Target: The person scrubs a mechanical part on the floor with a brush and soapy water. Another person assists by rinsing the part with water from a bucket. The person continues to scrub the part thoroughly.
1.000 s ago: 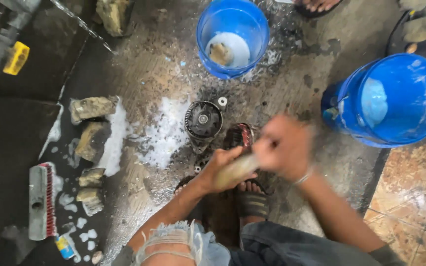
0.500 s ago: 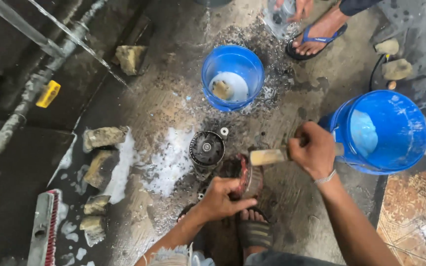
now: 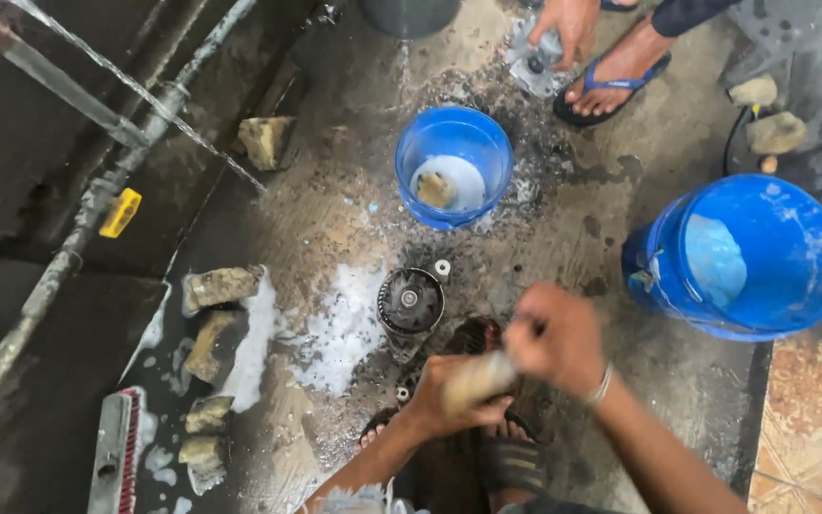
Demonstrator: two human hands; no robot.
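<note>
Soapy concrete floor (image 3: 335, 219) fills the head view, where the right hand (image 3: 558, 338) is clenched around a tan brush (image 3: 476, 379) whose long axis runs down-left across the left hand (image 3: 449, 400). The left hand's grip is closed on something dark beneath, too hidden to name. A round ribbed metal part (image 3: 410, 302) lies just up-left of both hands, nearer the left, with a small blue bucket (image 3: 411, 152) beyond.

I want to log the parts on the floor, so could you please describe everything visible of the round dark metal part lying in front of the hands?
The round metal part looks like a dark, grimy motor or alternator housing, seen end-on: a circular body with vent slots around a small pale hub at the centre. A light-coloured lug sticks out at its upper right edge. It lies on the wet concrete floor, with white soap foam against its left side. The small blue bucket stands apart beyond it. Neither the left hand nor the right hand touches it.
</note>
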